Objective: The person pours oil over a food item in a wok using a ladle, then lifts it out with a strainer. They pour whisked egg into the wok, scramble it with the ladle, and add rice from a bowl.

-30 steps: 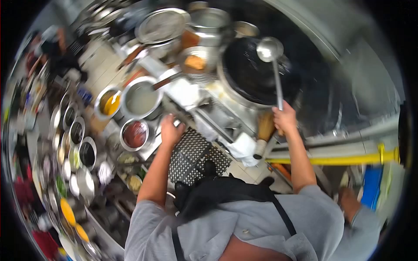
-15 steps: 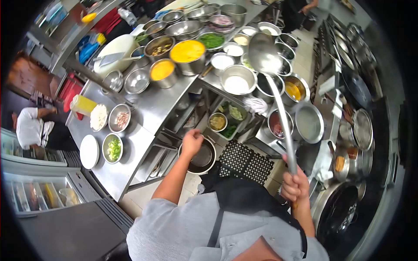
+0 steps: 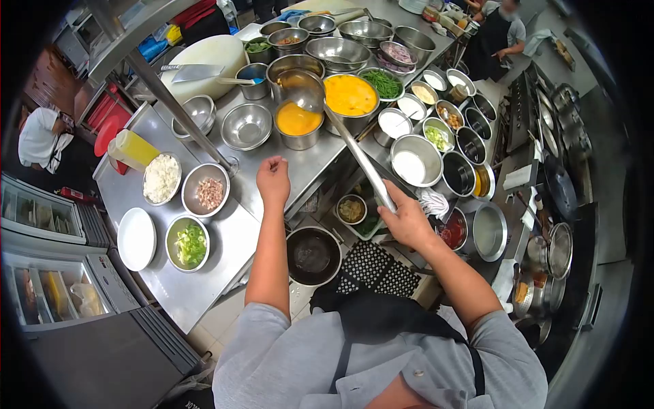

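My right hand is closed round the handle of a long steel ladle. The ladle's tilted bowl is over a steel pot of yellow-orange liquid, which looks like beaten egg. Whether the bowl touches the liquid is hard to see. My left hand hovers above the counter in front of that pot, fingers curled in and nothing visible in them. Beside the small pot stands a larger pot of yellow liquid. An empty steel bowl is to its left.
On the left counter are bowls of white rice, chopped pink meat and cut greens, plus a white plate. A black wok sits low before me. Other people stand farther off.
The ladle has swung left and down from the right-hand containers to the small yellow pot. My right hand moved forward and left; my left hand moved forward over the counter.
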